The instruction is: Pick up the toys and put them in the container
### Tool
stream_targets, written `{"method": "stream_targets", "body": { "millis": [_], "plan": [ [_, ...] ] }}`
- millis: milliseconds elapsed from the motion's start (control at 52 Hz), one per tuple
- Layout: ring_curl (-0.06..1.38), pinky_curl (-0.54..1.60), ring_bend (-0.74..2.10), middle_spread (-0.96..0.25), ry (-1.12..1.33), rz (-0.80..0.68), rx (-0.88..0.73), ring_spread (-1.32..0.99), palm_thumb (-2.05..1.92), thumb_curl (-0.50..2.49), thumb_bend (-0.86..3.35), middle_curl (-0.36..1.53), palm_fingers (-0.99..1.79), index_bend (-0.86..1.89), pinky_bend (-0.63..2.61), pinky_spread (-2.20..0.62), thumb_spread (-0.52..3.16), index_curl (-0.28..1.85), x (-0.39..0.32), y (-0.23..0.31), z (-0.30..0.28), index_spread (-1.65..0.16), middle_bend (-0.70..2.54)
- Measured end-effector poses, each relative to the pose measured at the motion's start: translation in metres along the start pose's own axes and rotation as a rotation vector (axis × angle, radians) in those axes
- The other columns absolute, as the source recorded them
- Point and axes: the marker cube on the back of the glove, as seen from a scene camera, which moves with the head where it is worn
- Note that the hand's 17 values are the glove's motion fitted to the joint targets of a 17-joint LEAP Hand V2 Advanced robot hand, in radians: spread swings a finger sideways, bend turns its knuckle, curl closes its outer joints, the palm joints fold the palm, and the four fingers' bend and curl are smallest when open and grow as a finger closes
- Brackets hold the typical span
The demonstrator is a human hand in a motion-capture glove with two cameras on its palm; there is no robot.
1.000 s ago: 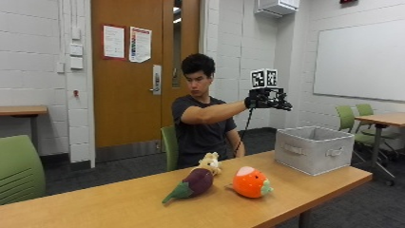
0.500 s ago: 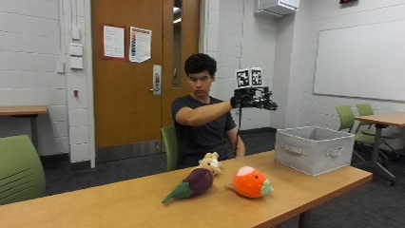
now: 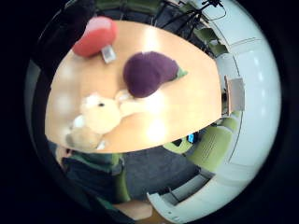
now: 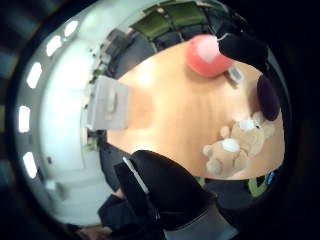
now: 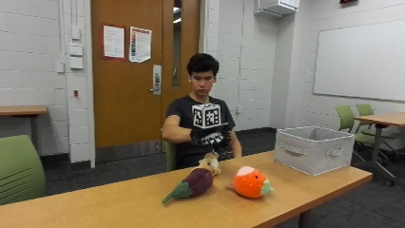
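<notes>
Outside view: a person sits behind a long wooden table [image 5: 126, 204]. The gloved right hand [image 5: 207, 137] is held in the air in front of the chest, above the toys and touching none of them. It holds nothing. In the thumb side palm view a gloved thumb [image 4: 165, 187] and a fingertip [image 4: 242, 47] show spread apart with only the table between them, so the hand reads as relaxed and unclenched.

Three toys lie on the table, all outside the container:
- Purple eggplant toy [image 5: 193, 183], lying on its side, green stem end pointing toward the near table edge.
- Orange round toy [image 5: 250, 182] with a pale patch on top, just beside the eggplant toy on the container's side, a small gap between them.
- Tan teddy bear [image 5: 209, 163], behind the eggplant toy, directly below the hand. Whether it touches the eggplant toy I cannot tell from this view; in the little finger side palm view the teddy bear [image 3: 100, 116] lies right against the eggplant toy [image 3: 147, 72].

The container [image 5: 314, 149] is a light grey fabric bin with handles, standing upright near the end of the table, well apart from the toys. Its inside is not visible.

Background: a brown door [image 5: 136, 71], a whiteboard [image 5: 361, 59], green chairs [image 5: 19, 168].
</notes>
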Motion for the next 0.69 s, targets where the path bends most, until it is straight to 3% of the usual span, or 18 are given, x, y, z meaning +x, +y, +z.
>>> {"method": "stream_targets", "body": {
  "millis": [442,692],
  "plan": [
    [0.18,0.35,0.16,-0.24,0.008,0.01,-0.155,-0.42,-0.15,0.12,-0.11,0.29,0.2,0.38,0.46,-0.08,0.88,0.46,0.015,0.02,0.088,-0.37,0.15],
    [0.16,0.44,0.19,-0.14,0.112,0.008,-0.32,-0.21,-0.07,0.16,-0.07,0.21,0.02,0.51,0.8,-0.03,0.85,0.51,0.022,0.046,0.094,-0.38,0.06]
  ]
}}
